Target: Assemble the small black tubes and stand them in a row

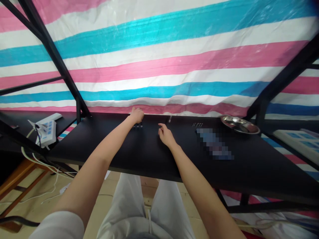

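Observation:
My left hand reaches to the far side of the black table, fingers curled down over some small dark upright parts that stand just beneath it. What the fingers grip is too small to make out. My right hand rests on the table a little nearer to me, its fingers loosely bent and the forefinger pointing left toward those parts, with nothing visible in it. A thin light-coloured stick lies on the table just beyond the right hand.
A row of small screws and a steel dish sit at the back right. A blurred-out patch lies between them and me. A white power strip with cables is on the left shelf. Black frame bars and a striped tarp stand behind.

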### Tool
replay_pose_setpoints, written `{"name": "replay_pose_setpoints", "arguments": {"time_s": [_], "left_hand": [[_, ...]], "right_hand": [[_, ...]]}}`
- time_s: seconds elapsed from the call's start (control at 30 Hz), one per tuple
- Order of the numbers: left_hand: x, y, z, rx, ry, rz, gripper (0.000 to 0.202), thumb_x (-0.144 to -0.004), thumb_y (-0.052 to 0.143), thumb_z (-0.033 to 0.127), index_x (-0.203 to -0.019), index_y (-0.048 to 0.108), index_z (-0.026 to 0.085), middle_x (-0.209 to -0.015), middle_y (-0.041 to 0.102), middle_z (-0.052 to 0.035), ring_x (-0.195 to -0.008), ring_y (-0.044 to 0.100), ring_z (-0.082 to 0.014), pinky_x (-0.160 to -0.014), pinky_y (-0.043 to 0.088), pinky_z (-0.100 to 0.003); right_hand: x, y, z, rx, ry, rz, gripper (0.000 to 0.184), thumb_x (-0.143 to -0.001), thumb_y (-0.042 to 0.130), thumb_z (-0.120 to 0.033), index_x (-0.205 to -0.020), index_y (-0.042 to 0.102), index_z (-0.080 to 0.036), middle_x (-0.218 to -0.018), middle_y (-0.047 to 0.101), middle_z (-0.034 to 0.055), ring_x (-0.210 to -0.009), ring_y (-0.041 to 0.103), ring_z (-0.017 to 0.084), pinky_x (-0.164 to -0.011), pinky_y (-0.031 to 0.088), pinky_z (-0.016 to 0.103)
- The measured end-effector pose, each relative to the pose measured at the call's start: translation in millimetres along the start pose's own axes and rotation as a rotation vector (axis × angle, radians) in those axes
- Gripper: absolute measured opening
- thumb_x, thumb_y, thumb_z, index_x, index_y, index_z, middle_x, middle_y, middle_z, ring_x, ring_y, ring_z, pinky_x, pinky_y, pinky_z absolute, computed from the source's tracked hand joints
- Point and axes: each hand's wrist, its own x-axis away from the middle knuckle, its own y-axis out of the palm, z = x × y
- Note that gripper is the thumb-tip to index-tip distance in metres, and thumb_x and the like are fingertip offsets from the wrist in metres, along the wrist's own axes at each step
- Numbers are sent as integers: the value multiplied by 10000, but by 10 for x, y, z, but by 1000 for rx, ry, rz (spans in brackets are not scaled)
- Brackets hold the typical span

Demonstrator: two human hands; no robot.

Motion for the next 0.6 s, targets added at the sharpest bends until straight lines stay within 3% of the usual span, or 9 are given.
{"name": "replay_pose_setpoints", "arguments": {"time_s": [0.4,0.6], "left_hand": [[23,-3,29,12,-15,-9,141,-497,718,66,-534,614,153,-811,616,-92,-940,486,-287,-938,228,-511],[-1,-40,36,196,-24,31,201,-518,758,163,-469,563,157,-691,588,-63,-944,497,-283,-966,192,-503]], "right_hand": [[-9,-1,19,1,12,-3,349,-831,350,-229,-1152,478,-178,-781,632,71,-684,587,196,-712,439,343],[-12,-39,22,180,90,23,298,-819,385,-210,-1068,547,-189,-860,640,104,-761,587,228,-697,429,350]]}}
